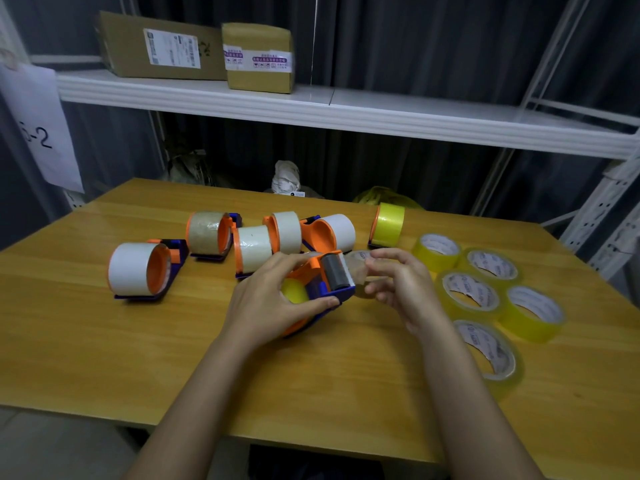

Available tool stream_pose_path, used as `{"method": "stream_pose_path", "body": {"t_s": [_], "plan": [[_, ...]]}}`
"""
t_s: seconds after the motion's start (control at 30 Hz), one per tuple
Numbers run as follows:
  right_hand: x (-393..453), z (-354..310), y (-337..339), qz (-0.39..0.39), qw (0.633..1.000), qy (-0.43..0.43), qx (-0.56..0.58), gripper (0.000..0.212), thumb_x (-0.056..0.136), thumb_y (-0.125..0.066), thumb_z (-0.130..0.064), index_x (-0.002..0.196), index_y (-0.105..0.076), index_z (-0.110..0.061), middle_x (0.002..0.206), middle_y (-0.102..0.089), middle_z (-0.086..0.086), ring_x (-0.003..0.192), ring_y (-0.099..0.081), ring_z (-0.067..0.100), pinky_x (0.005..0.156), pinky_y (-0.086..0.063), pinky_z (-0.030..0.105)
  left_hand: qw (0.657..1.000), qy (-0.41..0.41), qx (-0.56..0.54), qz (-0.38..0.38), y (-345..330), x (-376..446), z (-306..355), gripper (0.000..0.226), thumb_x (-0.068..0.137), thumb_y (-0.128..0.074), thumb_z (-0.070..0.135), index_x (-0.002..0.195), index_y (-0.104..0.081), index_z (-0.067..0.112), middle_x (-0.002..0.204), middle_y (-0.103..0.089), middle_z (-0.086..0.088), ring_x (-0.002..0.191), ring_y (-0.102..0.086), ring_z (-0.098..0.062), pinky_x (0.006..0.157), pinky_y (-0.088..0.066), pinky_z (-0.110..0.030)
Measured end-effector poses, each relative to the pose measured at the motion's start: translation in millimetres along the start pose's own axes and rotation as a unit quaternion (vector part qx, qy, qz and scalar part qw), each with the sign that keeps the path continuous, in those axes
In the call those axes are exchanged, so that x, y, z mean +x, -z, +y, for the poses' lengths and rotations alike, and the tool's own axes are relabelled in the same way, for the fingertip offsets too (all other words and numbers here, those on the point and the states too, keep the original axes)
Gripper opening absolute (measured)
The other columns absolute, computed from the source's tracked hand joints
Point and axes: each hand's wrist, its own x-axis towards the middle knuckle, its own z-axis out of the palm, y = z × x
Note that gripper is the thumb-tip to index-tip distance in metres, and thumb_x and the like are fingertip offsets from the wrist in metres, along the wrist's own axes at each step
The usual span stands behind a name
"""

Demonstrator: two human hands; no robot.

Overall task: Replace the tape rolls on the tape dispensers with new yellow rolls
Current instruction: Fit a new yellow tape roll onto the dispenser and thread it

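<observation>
The left hand (277,299) is wrapped around an orange-and-blue tape dispenser (322,289) near the middle of the surface (104,341), a yellow roll (294,292) already seated inside it. The dispenser's grey roller (334,271) points toward the right hand (398,282), which sits just beside it, fingers pinching the clear tape end (360,268) drawn across the roller. The pull likely runs rightward, away from the dispenser. Spare yellow rolls (471,296) lie farther right.

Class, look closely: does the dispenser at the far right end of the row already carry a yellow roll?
Yes: the far-right dispenser carries a yellow roll, unlike the white ones beside it.
</observation>
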Motion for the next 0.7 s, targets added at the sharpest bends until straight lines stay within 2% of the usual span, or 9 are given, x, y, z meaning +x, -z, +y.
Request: {"method": "stream_pose_path", "body": {"t_s": [0.1, 0.17, 0.23, 0.3, 0.4, 0.5, 0.6, 0.7], "plan": [[4, 1, -4, 0.02, 1.0, 0.012, -0.003, 0.019, 0.085, -0.062, -0.004, 0.102, -0.063, -0.013, 0.084, -0.071, 0.009, 0.05, -0.059, 0.011, 0.042, -0.041, 0.018, 1.0, -0.007, 0.009, -0.003, 0, 0, 1, 0.073, 0.057, -0.056, 0.079, 0.12, -0.053, 0.041, 0.106, -0.048, 0.029, 0.097, -0.045, 0.008, 0.068, -0.031, -0.008], [9, 3, -3, 0.05, 0.999, 0.018, -0.007, 0.016, 0.093, -0.05, -0.007, 0.102, -0.062, -0.012, 0.083, -0.071, 0.008, 0.052, -0.059, 0.011, 0.043, -0.041, 0.018, 1.0, -0.003, -0.006, -0.001, 0, 0, -1, 0.074, 0.055, -0.057, 0.084, 0.116, -0.052, 0.042, 0.103, -0.047, 0.031, 0.097, -0.047, 0.007, 0.069, -0.034, -0.009], [14, 4, 4, 0.094, 0.995, 0.033, -0.018, 0.022, 0.098, -0.041, -0.011, 0.104, -0.062, -0.009, 0.083, -0.071, 0.007, 0.055, -0.059, 0.012, 0.046, -0.041, 0.019, 1.0, 0.008, -0.024, 0.018, 3, 0, -4, 0.069, 0.056, -0.056, 0.082, 0.111, -0.05, 0.042, 0.101, -0.046, 0.034, 0.098, -0.047, 0.006, 0.069, -0.037, -0.012], [13, 4, 12, 0.112, 0.991, 0.064, -0.032, 0.018, 0.099, -0.045, -0.012, 0.099, -0.063, -0.011, 0.087, -0.07, 0.006, 0.061, -0.059, 0.01, 0.05, -0.043, 0.018, 1.0, -0.001, -0.001, 0.031, 6, 1, -8, 0.071, 0.057, -0.052, 0.081, 0.114, -0.052, 0.038, 0.104, -0.046, 0.03, 0.098, -0.047, 0.006, 0.068, -0.038, -0.016], [-3, 0, 10, 0.063, 0.988, 0.13, -0.046, 0.013, 0.096, -0.055, -0.015, 0.089, -0.066, -0.017, 0.082, -0.067, -0.001, 0.067, -0.059, 0.005, 0.059, -0.048, 0.018, 0.999, -0.006, 0.01, 0.033, 7, 4, -8, 0.076, 0.058, -0.051, 0.081, 0.118, -0.053, 0.034, 0.108, -0.046, 0.026, 0.099, -0.046, 0.004, 0.069, -0.039, -0.018], [-20, -3, -2, -0.01, 0.984, 0.16, -0.076, 0.015, 0.093, -0.06, -0.019, 0.083, -0.071, -0.018, 0.077, -0.068, -0.003, 0.064, -0.058, -0.002, 0.059, -0.048, 0.014, 0.999, -0.015, 0.018, 0.039, 3, 6, -7, 0.073, 0.06, -0.051, 0.081, 0.117, -0.053, 0.035, 0.106, -0.046, 0.026, 0.096, -0.045, 0.006, 0.068, -0.04, -0.017], [-23, -1, -9, -0.012, 0.979, 0.178, -0.099, 0.015, 0.092, -0.063, -0.024, 0.084, -0.074, -0.017, 0.08, -0.072, 0.0, 0.066, -0.058, 0.001, 0.06, -0.047, 0.016, 0.998, -0.02, 0.027, 0.054, 0, 6, -5, 0.072, 0.062, -0.051, 0.081, 0.117, -0.052, 0.036, 0.105, -0.047, 0.026, 0.094, -0.047, 0.004, 0.068, -0.048, -0.025], [-21, 1, -13, 0.001, 0.977, 0.181, -0.116, 0.016, 0.091, -0.065, -0.027, 0.088, -0.076, -0.016, 0.083, -0.074, -0.003, 0.078, -0.065, 0.006, 0.069, -0.051, 0.02, 0.996, -0.033, 0.039, 0.069, -1, 6, -3, 0.07, 0.063, -0.052, 0.081, 0.117, -0.052, 0.035, 0.104, -0.051, 0.022, 0.089, -0.048, 0.004, 0.064, -0.051, -0.027]]}}
